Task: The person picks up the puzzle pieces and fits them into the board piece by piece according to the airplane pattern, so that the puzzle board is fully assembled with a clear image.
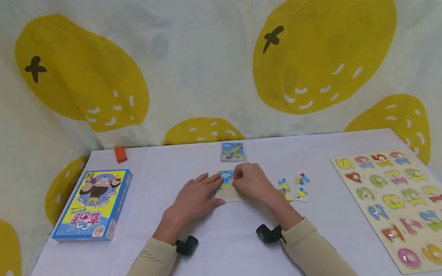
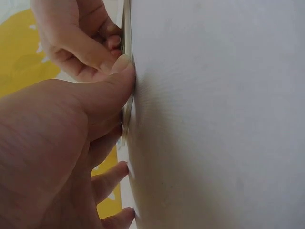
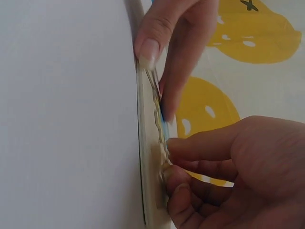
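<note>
In the head view, a small wooden puzzle board (image 1: 230, 195) lies on the white table, with joined blue and yellow jigsaw pieces (image 1: 227, 177) across its far part. My left hand (image 1: 196, 197) rests at the board's left side, fingers extended over it and thumb on its near edge. At the right side my right hand (image 1: 253, 180) pinches a jigsaw piece between thumb and forefinger, low over the board. The right wrist view has the right fingertips (image 3: 176, 175) at the pieces' edge; most of the pinched piece is hidden.
Several loose jigsaw pieces (image 1: 300, 193) lie right of the right hand. A small picture puzzle (image 1: 232, 151) sits beyond the board. At left are a blue-yellow box (image 1: 93, 205) and an orange block (image 1: 120, 154); at right, a wooden number board (image 1: 384, 222). Patterned cloth (image 1: 199, 63) hangs behind.
</note>
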Motion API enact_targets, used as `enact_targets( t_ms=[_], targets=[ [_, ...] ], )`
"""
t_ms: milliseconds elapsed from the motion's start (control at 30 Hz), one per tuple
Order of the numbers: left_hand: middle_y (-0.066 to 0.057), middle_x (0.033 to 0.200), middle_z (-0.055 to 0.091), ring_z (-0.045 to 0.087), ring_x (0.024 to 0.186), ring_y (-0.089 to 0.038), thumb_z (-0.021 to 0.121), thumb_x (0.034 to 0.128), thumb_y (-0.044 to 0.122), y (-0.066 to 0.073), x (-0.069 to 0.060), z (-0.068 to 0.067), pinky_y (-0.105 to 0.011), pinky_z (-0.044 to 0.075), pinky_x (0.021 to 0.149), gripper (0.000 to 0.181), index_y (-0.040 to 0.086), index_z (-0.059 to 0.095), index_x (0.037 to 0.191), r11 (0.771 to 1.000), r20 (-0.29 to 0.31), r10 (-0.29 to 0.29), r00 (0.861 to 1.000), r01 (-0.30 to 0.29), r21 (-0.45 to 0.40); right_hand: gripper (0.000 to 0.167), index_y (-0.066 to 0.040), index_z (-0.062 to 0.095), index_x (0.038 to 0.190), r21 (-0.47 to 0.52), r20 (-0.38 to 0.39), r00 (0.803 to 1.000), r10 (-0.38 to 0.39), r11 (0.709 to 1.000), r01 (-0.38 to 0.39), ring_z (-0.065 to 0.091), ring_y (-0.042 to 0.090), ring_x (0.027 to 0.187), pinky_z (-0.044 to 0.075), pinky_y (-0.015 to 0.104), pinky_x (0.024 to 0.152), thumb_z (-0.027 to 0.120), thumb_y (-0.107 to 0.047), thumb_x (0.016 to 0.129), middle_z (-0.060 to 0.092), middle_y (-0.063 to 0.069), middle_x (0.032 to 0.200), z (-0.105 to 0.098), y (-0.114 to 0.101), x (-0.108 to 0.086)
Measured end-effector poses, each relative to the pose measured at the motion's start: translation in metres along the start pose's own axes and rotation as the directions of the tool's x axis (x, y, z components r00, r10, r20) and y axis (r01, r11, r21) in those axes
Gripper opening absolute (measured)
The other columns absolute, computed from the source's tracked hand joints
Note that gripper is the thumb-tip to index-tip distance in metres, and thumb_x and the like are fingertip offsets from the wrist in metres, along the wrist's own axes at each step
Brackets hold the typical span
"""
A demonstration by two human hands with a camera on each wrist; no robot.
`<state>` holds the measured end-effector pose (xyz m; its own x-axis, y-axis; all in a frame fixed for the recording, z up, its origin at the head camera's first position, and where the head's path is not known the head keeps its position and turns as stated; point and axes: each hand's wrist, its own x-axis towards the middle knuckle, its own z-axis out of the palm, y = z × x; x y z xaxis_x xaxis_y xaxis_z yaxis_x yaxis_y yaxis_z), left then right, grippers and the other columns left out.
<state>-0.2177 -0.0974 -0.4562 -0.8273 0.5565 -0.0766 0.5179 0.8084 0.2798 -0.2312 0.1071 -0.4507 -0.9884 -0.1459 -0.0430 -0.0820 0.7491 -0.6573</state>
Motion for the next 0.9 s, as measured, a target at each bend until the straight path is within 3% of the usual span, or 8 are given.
enact_targets(
  t_ms=[400,633,900],
  targets=[
    [0.004,0.163,0.031,0.021,0.154,-0.031,0.06,0.0958,0.05,-0.004,0.001,0.007,-0.062,0.023,0.12,0.07,0.021,0.036,0.155,0.998,0.023,-0.005,1.0,0.007,-0.065,0.01,-0.007,0.071,0.096,0.032,0.023,0.999,-0.04,0.999,0.04,0.055,0.019,0.076,0.045,0.029,0.062,0.064,-0.01,0.089,0.064,0.007,0.086,-0.032,0.032,-0.01],
    [0.004,0.164,0.03,0.021,0.154,-0.031,0.059,0.0961,0.05,-0.002,0.0,0.006,-0.061,0.022,0.12,0.071,0.02,0.034,0.156,0.998,0.026,-0.002,1.0,0.003,-0.055,0.014,-0.008,0.07,0.103,-0.018,0.023,1.0,0.005,1.0,-0.004,0.055,0.022,0.088,0.048,0.033,0.077,0.062,-0.013,0.093,0.065,0.008,0.095,-0.053,0.045,-0.018],
    [0.002,0.163,0.032,0.024,0.153,-0.032,0.059,0.0959,0.05,-0.002,-0.002,0.002,-0.061,0.024,0.119,0.07,0.019,0.036,0.155,0.999,0.017,0.012,1.0,-0.011,-0.031,0.017,-0.007,0.069,0.106,-0.055,0.065,0.998,0.019,0.998,-0.016,0.055,0.023,0.091,0.048,0.034,0.079,0.065,-0.007,0.089,0.065,0.009,0.098,-0.075,0.069,-0.025]
  ],
)
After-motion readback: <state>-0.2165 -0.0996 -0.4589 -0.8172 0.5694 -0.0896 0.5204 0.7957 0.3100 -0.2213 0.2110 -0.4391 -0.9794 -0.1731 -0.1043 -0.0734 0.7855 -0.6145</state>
